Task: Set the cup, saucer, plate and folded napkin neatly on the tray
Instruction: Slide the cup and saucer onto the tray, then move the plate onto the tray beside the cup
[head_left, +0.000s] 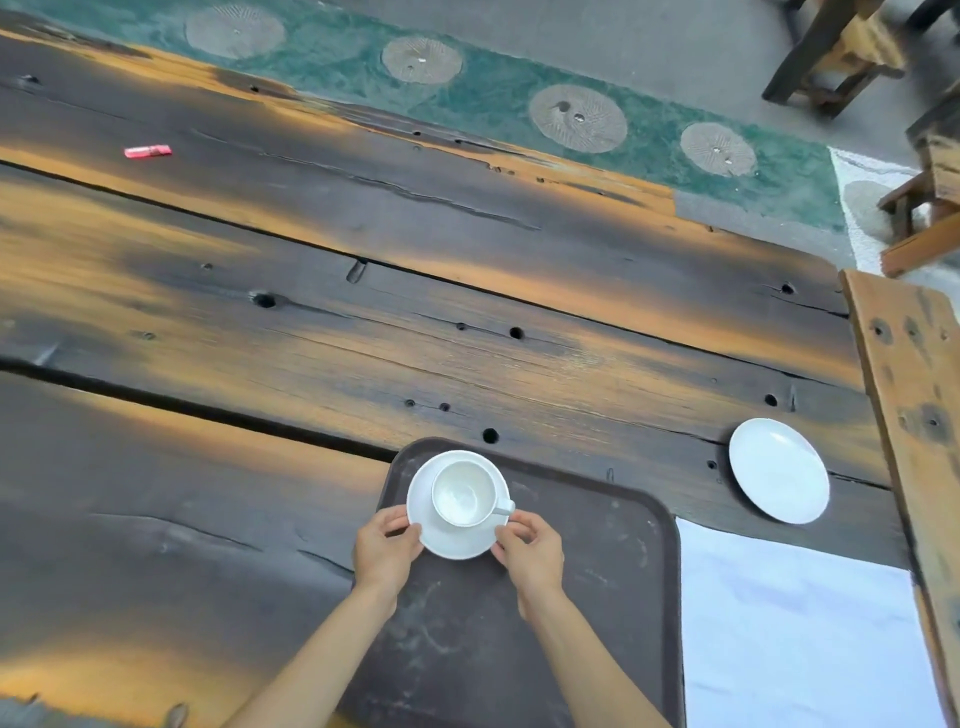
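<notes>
**Cup and saucer seated at the tray's far-left corner**

Your left hand (387, 545) pinches the saucer (457, 540) rim at about 8 o'clock, and your right hand (530, 545) pinches it at about 4 o'clock; this opposed grip likely keeps the saucer level so the cup (464, 492) stays centred. The cup sits upright on the saucer, handle toward 3 o'clock. Both forearms reach forward, wrists low. The pair occupies the tray (597, 571) at 11 o'clock. Off the tray lie the plate (778, 470) at 2 o'clock and the napkin (800, 639), touching its right edge, at 4 o'clock, both on the table (311, 322).
</notes>
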